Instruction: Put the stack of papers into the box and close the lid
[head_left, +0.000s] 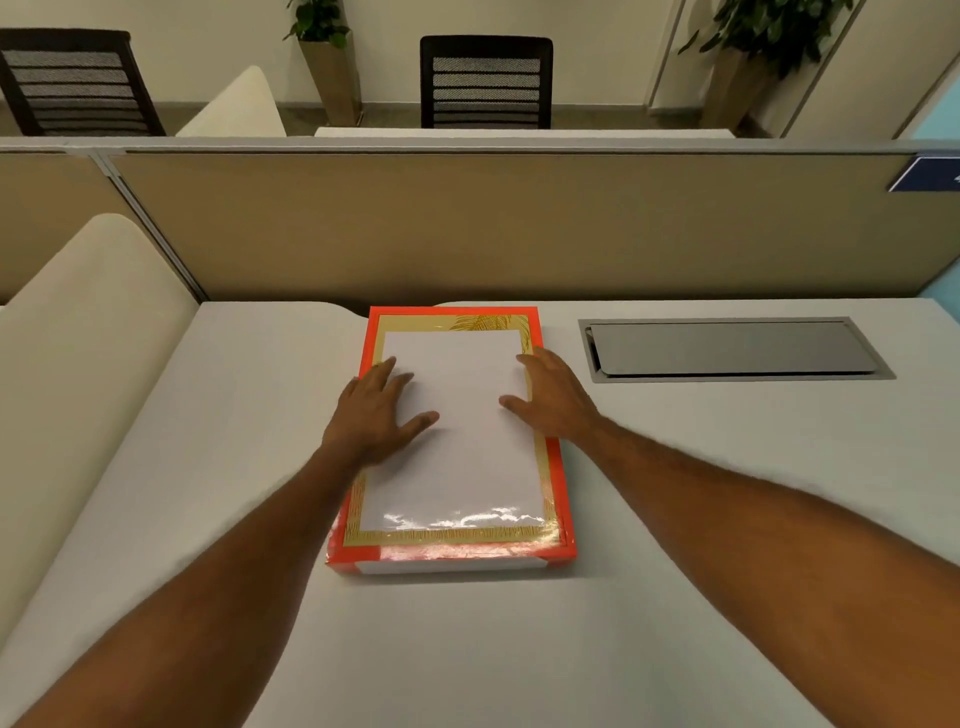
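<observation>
A flat red box (565, 499) with a gold-bordered lid lies in the middle of the white desk (675, 493). The lid sits down flat on the box. Its glossy clear window shows the white stack of papers (462, 462) inside, and a white strip shows at the box's front edge. My left hand (376, 413) lies flat on the lid's left side with fingers spread. My right hand (553, 397) lies flat on the right side, over the red rim. Neither hand holds anything.
A grey metal cable hatch (732, 348) is set into the desk right of the box. A beige partition (519, 228) stands behind the desk, with a cream rounded divider (78, 364) on the left. Black chairs and potted plants stand beyond the partition.
</observation>
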